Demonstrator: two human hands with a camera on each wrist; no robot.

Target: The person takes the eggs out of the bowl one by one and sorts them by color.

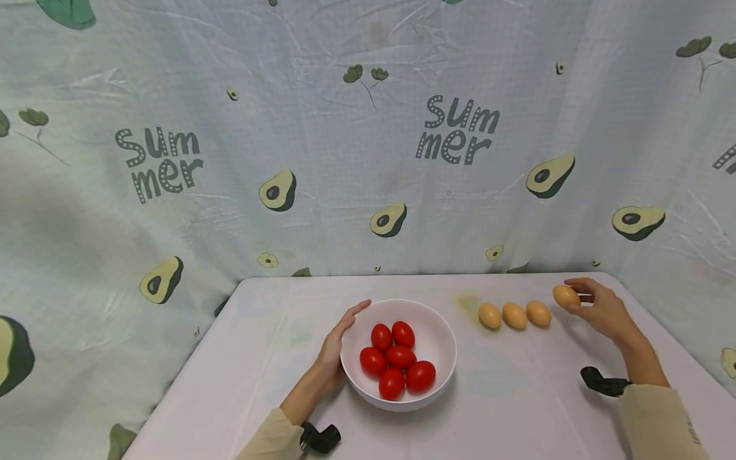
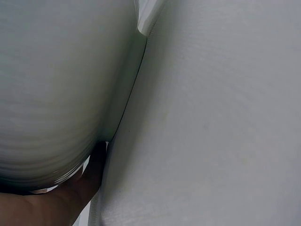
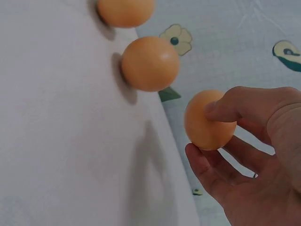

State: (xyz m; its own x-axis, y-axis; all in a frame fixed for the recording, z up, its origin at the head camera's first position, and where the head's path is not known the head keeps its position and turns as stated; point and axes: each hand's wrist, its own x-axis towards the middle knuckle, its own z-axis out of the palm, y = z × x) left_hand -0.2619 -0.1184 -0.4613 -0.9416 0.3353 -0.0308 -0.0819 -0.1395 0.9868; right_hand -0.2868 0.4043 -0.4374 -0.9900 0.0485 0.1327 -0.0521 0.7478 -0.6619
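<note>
In the head view a white bowl (image 1: 441, 348) stands at the table's middle, with several glossy red egg-shaped things (image 1: 400, 357) lying in it. My left hand (image 1: 332, 351) rests along the bowl's left side, its fingers stretched towards the far rim. Seen from the left wrist, fingers (image 2: 89, 186) lie against the lower part of the bowl's wall (image 2: 56, 84). At the far right, my right hand (image 1: 606, 311) pinches a yellowish-brown egg (image 3: 207, 125) between thumb and fingertips. Left of it, three like eggs (image 1: 514, 315) sit in a row on the table.
The white table (image 1: 506, 402) ends at a hanging cloth (image 1: 322, 236) printed with avocados and lettering. A yellowish-green patch (image 1: 468, 303) marks the tabletop beside the leftmost egg. A black wrist device (image 1: 604, 382) is worn on the right arm, another (image 1: 322, 438) on the left.
</note>
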